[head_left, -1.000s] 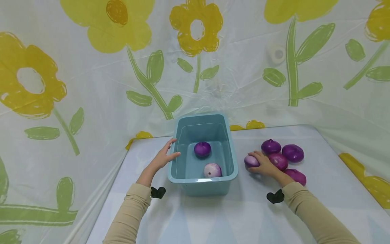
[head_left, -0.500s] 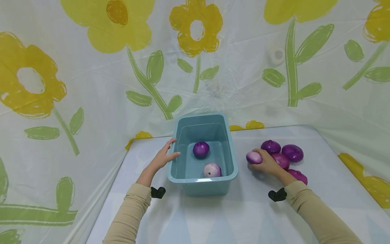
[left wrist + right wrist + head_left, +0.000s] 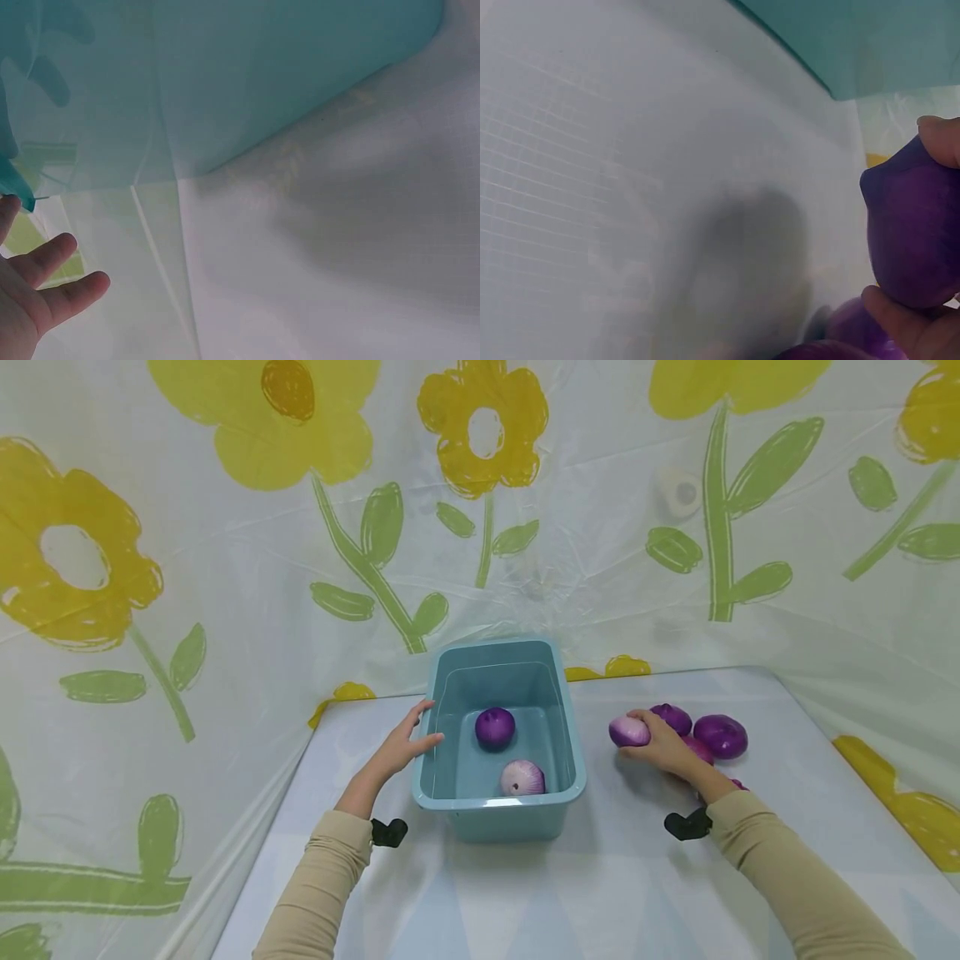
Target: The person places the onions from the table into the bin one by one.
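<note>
In the head view, a pale-and-purple onion (image 3: 628, 732) is pinched between the thumb and fingers of my right hand (image 3: 666, 748), above the table right of a blue-green bin (image 3: 491, 823). The right wrist view shows this onion (image 3: 919, 225) raised over its shadow. My left hand (image 3: 395, 750) has its fingers spread at the bin's left rim, fingertips touching it. Two onions lie inside the bin: a dark purple onion (image 3: 495, 728) and a whitish onion (image 3: 522, 778).
Behind my right hand lie several more onions, among them a purple onion (image 3: 721, 737) and another purple onion (image 3: 672, 718); some are partly hidden by my hand and wrist. A flowered curtain (image 3: 570, 543) hangs behind the white table (image 3: 510, 902).
My right hand has lifted the pale-and-purple onion off the table and moved slightly back and right with it. The dark onion in the bin shifted slightly left. My left hand stays put.
</note>
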Available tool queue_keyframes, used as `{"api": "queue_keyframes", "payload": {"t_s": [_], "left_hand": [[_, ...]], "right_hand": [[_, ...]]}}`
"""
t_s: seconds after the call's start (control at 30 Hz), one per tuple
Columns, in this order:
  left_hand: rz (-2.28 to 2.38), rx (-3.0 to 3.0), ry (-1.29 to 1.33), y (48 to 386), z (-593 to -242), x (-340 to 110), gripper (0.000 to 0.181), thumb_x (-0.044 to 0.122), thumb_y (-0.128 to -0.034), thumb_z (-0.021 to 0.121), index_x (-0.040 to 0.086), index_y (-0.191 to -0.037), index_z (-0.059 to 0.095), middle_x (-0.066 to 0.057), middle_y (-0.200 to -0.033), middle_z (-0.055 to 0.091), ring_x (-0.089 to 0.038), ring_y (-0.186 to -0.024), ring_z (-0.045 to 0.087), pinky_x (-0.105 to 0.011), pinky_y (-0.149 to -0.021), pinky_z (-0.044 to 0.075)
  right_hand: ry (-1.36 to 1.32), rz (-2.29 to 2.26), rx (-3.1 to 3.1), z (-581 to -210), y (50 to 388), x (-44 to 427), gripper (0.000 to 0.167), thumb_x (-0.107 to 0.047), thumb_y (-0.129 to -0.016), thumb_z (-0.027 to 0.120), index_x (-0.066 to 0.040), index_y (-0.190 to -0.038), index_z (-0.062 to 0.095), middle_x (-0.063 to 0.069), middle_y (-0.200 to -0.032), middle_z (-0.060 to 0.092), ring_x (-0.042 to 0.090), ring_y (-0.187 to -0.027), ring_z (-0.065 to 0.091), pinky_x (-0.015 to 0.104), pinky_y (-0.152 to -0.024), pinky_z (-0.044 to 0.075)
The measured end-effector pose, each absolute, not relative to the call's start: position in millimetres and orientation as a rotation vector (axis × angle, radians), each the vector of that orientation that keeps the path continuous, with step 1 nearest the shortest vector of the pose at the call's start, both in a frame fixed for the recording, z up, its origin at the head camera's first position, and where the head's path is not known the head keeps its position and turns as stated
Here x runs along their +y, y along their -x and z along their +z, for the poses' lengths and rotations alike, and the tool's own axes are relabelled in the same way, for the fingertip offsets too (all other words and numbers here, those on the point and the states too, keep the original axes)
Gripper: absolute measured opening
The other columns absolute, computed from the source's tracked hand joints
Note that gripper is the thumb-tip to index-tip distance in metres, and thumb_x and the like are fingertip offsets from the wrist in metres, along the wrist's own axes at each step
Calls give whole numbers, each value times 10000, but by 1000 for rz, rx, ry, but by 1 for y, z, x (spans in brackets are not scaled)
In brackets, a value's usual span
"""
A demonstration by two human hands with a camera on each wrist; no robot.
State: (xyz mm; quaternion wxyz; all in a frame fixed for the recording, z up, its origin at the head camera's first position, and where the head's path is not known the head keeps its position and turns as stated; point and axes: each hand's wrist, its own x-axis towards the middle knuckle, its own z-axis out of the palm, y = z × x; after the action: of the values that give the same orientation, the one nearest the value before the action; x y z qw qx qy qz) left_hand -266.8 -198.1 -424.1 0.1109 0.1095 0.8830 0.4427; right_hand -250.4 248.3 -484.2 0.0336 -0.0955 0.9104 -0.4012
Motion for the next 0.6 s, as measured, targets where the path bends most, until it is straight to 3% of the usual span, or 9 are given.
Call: {"api": "queue_keyframes", "payload": {"t_s": [0.6], "left_hand": [[1303, 2592, -315, 268, -426, -199, 725, 450, -849, 579, 243, -1438, 211, -82, -1518, 175, -380, -1361, 181, -614, -987, 290]], "right_hand": [[311, -1201, 2781, -421, 274, 243, 733, -303, -813, 675, 7, -1329, 257, 259, -1277, 389, 411, -1125, 430, 578, -945, 368]]}}
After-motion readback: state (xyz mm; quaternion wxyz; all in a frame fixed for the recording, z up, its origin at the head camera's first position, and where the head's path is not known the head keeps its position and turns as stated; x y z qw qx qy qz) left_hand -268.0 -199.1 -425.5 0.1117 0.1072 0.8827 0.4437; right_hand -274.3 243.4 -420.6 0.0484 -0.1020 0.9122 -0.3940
